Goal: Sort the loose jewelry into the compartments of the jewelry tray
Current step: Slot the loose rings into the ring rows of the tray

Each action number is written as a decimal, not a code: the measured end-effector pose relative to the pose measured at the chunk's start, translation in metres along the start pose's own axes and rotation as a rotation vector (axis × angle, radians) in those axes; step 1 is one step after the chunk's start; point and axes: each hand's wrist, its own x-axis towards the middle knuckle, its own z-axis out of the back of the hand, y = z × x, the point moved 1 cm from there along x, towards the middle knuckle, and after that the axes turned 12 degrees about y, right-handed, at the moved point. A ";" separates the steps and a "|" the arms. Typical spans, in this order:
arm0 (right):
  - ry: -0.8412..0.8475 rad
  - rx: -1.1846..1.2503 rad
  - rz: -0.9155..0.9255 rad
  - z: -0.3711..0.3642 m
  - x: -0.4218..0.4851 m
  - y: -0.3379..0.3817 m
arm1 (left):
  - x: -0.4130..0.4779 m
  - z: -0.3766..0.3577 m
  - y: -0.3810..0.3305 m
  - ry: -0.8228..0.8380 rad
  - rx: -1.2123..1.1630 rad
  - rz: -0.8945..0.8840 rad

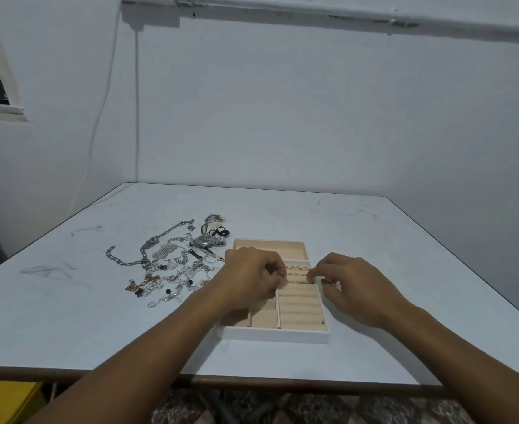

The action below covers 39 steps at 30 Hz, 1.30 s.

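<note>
A white jewelry tray [276, 335] with beige lining lies on the table in front of me. Its right side has padded ring rolls [301, 304], and several rings [296, 274] sit in the upper rows. My left hand [249, 278] hovers over the tray's left compartments with fingers curled, pinching a small ring at the ring rows. My right hand [350, 286] is over the tray's right edge, fingers curled, and seems to pinch a small ring near its fingertips. A pile of loose jewelry [172, 267] lies left of the tray.
The pile holds a heavy silver chain [129, 261], a wristwatch [206, 241], black hair ties [220, 231], pearls and small charms. The table [374, 240] stands against a pale wall. A yellow box [7, 399] is under the table's near left edge.
</note>
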 end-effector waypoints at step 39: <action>0.101 0.579 -0.460 0.009 0.041 -0.082 | 0.101 -0.028 -0.054 0.133 0.370 0.001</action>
